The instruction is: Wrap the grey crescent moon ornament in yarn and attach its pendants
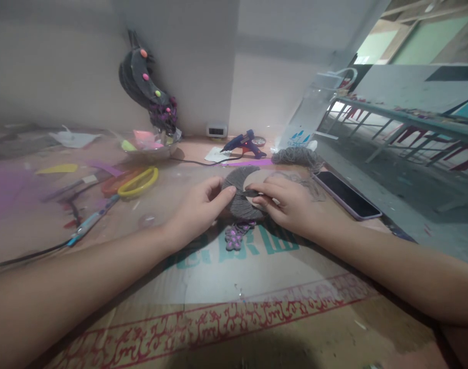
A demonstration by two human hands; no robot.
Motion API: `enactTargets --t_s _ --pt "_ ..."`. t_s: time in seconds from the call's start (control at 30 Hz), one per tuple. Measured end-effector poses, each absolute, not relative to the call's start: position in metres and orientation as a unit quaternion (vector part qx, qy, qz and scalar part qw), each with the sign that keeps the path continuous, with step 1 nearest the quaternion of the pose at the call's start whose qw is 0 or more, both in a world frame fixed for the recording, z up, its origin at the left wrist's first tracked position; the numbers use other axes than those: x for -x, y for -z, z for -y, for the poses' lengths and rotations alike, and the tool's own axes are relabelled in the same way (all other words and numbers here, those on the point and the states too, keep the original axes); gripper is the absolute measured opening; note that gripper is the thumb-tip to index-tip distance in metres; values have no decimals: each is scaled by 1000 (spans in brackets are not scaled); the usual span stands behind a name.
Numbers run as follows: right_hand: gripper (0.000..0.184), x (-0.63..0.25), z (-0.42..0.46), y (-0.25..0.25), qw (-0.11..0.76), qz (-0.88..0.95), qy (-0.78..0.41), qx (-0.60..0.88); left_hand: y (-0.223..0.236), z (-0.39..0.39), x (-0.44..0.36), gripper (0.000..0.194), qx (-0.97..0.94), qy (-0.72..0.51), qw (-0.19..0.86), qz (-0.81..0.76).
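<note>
A crescent wrapped in grey yarn (pixel 237 179) lies in the middle of the table. My left hand (pixel 197 205) grips its left side, the thumb pressed on the yarn and the fingers partly hidden at the edge. At the crescent's inner curve my right hand (pixel 291 202) pinches a small dark grey piece (pixel 251 193) between thumb and fingertips; what it is made of is unclear. Grey and purple flower-shaped pieces (pixel 234 239) stick out below the crescent, towards me.
A glue gun (pixel 239 142) stands at the back beside a small clock (pixel 216 130). Grey yarn (pixel 297 157) and a phone (pixel 347 195) lie right; scissors (pixel 137 182) and a corded blue pen-like tool (pixel 91 220) lie left. A decorated grey crescent (pixel 136 77) stands near the wall.
</note>
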State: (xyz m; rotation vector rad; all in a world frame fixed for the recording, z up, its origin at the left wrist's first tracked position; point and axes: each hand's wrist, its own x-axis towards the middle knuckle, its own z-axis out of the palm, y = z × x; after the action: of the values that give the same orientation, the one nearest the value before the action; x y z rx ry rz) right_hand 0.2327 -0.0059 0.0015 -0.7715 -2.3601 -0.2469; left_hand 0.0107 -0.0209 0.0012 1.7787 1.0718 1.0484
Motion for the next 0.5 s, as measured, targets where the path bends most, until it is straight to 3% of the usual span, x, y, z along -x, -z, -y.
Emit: enactTargets --t_s 0.5 --pt "27 -232 7 -2 289 900 100 310 -2 22 -11 27 -722 -397 376 -424"
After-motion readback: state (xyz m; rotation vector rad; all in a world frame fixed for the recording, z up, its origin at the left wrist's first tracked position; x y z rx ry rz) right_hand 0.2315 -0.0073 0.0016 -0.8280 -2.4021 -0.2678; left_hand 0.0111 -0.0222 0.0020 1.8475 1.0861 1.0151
